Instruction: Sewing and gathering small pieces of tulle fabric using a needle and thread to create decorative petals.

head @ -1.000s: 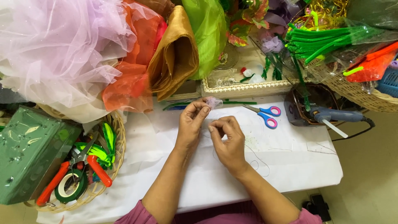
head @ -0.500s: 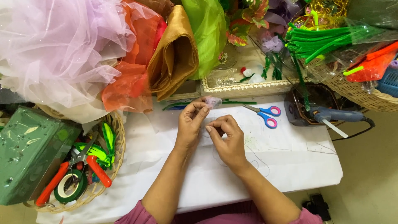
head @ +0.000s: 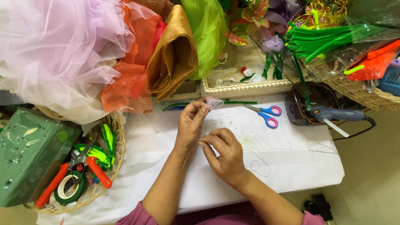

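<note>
**Craft table mid-project: tiny lilac bit on a wire**

White-covered table (head: 166, 137), totally hemmed in by supplies. Biggest thing is the heap of sheer lilac tulle (head: 54, 50) top left, puffy and glittery, then crinkly orange organza (head: 133, 79), a folded gold satin piece (head: 175, 54) and lime green fabric (head: 208, 33). On the left there's a shiny green wrapped box (head: 29, 158) and a wicker basket (head: 106, 183) with orange-handled pliers (head: 98, 171) and a roll of green tape (head: 68, 187). Right side has another basket with green pipe cleaners (head: 325, 37), a glue gun (head: 333, 114), and blue-and-pink scissors (head: 266, 114) lying flat.

Now the small stuff: the left hand (head: 189, 123) is pinched shut on a little lilac tuft (head: 214, 102), held just above the table near its far edge. The right hand (head: 225, 156) sits just below, fingers closed on a thin wire (head: 203, 127) running up to the tuft; loose wire (head: 258, 164) curls beside the wrist.

Looks early to me: only one small tuft bundled, the fabric piles barely touched, nothing finished in sight.
</note>
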